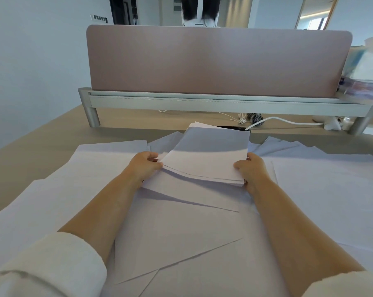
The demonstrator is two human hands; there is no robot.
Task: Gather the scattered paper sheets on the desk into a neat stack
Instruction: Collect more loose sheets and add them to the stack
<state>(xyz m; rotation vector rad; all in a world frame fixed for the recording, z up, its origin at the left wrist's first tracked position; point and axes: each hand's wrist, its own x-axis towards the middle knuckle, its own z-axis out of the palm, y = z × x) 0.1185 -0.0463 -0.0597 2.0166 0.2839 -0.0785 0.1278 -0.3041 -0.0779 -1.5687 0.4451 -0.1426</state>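
A bundle of white paper sheets (209, 153) is lifted at its near end above the desk, its far end pointing toward the partition. My left hand (143, 166) grips its near left corner and my right hand (251, 170) grips its near right corner. The bundle's edges are uneven, with single sheets sticking out at the left and at the far end. Beneath and around it, several loose white sheets (181, 228) lie overlapping at different angles, spread over the wooden desk (31, 146) from left to right.
A pink partition screen (217, 61) on a grey metal rail (202, 103) closes the desk's far side. White cables (284, 121) and a plug lie under the rail. Blurred coloured objects (365, 82) sit at the far right.
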